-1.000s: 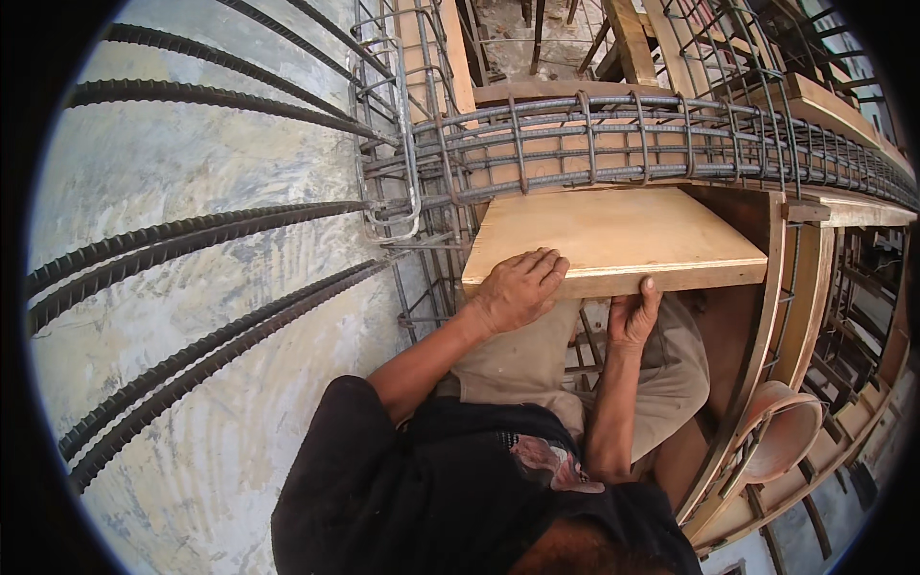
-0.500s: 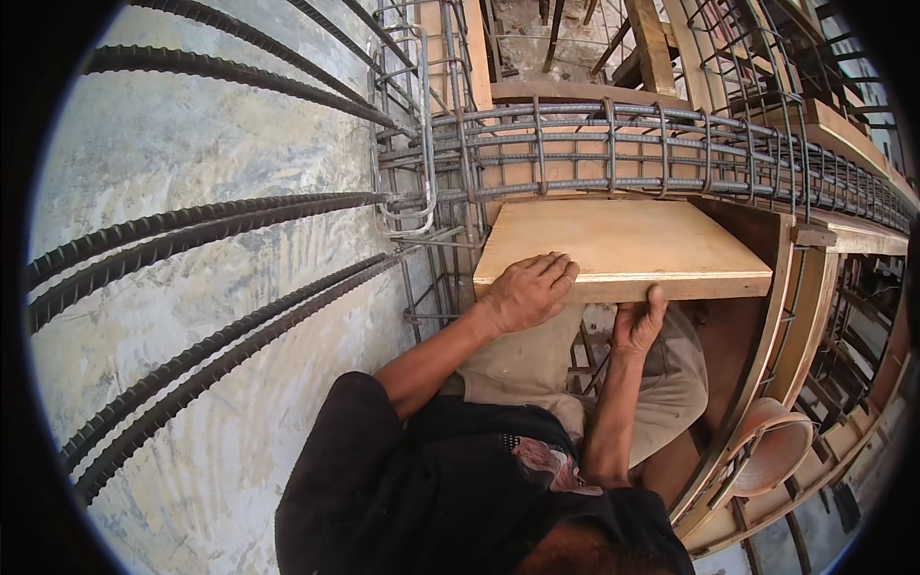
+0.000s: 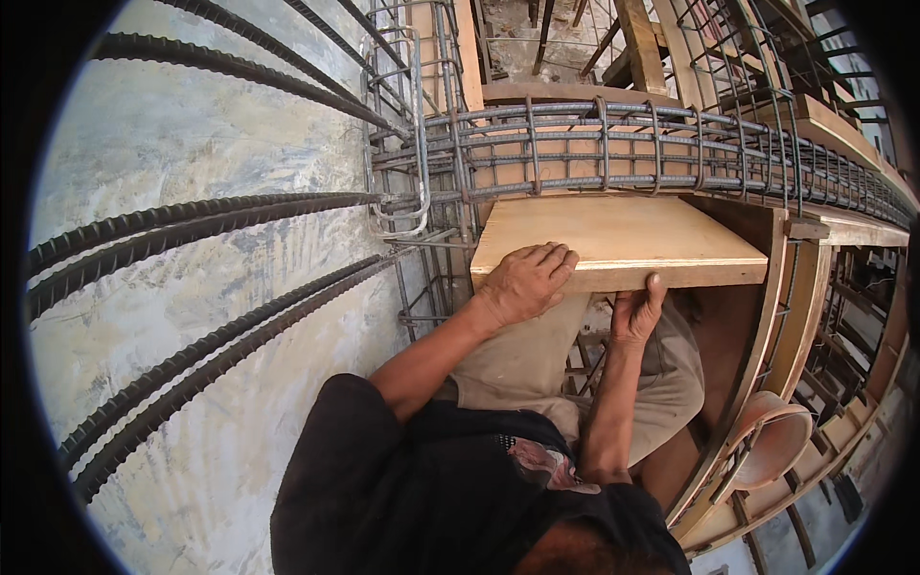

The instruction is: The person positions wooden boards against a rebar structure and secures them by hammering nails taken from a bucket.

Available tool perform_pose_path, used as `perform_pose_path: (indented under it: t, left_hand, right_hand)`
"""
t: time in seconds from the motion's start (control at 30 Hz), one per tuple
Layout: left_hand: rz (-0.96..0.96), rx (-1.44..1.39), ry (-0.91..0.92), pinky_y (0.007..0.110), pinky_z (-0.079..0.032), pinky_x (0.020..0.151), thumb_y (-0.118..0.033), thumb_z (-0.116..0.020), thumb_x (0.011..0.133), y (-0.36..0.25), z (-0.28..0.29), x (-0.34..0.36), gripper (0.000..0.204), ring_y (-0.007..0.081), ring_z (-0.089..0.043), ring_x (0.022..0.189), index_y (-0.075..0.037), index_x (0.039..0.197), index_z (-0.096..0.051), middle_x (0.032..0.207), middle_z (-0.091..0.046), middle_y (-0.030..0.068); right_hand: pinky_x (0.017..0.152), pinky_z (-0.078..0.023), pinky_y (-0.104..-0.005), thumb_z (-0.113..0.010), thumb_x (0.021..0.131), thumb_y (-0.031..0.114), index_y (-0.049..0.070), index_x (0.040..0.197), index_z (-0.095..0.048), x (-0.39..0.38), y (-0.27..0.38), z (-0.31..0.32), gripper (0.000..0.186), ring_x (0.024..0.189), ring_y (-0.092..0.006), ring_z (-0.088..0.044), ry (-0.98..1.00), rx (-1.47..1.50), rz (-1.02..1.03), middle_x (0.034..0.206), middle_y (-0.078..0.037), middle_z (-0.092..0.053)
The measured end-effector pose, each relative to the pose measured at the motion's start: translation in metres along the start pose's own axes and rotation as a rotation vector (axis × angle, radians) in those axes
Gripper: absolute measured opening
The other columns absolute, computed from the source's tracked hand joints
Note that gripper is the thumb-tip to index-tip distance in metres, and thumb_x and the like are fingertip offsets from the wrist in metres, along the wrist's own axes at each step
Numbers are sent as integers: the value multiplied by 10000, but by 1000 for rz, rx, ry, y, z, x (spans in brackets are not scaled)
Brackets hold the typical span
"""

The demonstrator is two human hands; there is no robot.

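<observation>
A pale plywood panel [image 3: 623,230] with a wooden batten along its near edge lies in front of me, its far side against the rebar cage. My left hand [image 3: 529,281] rests over the near edge toward the left corner, fingers together on the top face; its thumb is hidden. Nearer the right end, my right hand [image 3: 634,311] grips the batten from below, thumb up against its front face and fingers partly hidden underneath.
Long ribbed steel bars [image 3: 206,206] jut across the concrete wall [image 3: 220,335] at left. A rebar cage [image 3: 594,144] runs behind the panel. Curved wooden formwork [image 3: 762,335] stands at right, with an orange-pink bucket [image 3: 771,446] beside it. Through gaps below, timbers show.
The panel's near edge has shifted slightly away or upward, more at the right end, and my right hand has moved with it. My left hand keeps its place on the panel.
</observation>
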State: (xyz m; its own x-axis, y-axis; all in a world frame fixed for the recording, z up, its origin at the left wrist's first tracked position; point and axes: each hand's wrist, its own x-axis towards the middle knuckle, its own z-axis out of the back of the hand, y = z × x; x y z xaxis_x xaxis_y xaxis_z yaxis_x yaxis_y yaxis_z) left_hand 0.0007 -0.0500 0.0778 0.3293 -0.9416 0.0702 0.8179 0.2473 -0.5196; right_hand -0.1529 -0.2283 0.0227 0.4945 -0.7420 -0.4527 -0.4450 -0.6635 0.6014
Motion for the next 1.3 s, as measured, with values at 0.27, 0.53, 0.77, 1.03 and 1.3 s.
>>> perform_pose_path:
  t: [0.27, 0.53, 0.77, 1.03, 1.3]
  left_hand:
    - [74, 32, -39, 388, -541, 937, -258, -836, 652, -2, 0, 3, 749, 294, -639, 1153, -23, 1306, -555, 1266, -639, 154]
    - [20, 17, -10, 383, -531, 955, -248, -821, 683, 2, 2, 2, 719, 288, -638, 1144, -11, 1309, -559, 1246, -646, 156]
    - [21, -4, 20, 392, -533, 954, -215, -837, 651, 4, 5, 4, 742, 296, -646, 1139, -8, 1305, -557, 1257, -645, 167]
    - [-18, 4, 50, 398, -531, 945, -227, -824, 669, 11, 5, 19, 742, 311, -639, 1141, 7, 1314, -540, 1265, -635, 176]
    - [13, -4, 37, 409, -524, 952, -227, -817, 678, 3, 6, 30, 719, 332, -634, 1135, 27, 1291, -539, 1236, -635, 203]
  right_hand:
    - [1101, -457, -406, -752, 839, 84, 97, 1410, -467, 8, -2, -6, 639, 1276, -216, -532, 35, -20, 19, 1363, -55, -555]
    - [1060, -499, -416, -761, 824, 91, 109, 1436, -433, 0, 3, -21, 694, 1264, -235, -548, -51, 23, -41, 1353, -57, -553]
    - [1037, -517, -407, -768, 814, 98, 106, 1425, -432, -2, -2, -23, 698, 1232, -238, -574, -91, 35, -5, 1329, -60, -566]
    - [1043, -499, -371, -786, 815, 128, 94, 1385, -463, 17, 3, -33, 656, 1216, -215, -580, -126, 16, 15, 1321, -55, -571]
    - [1030, -516, -350, -778, 836, 129, 75, 1357, -478, 13, 6, -27, 603, 1200, -208, -595, -84, 0, 20, 1291, -66, -598]
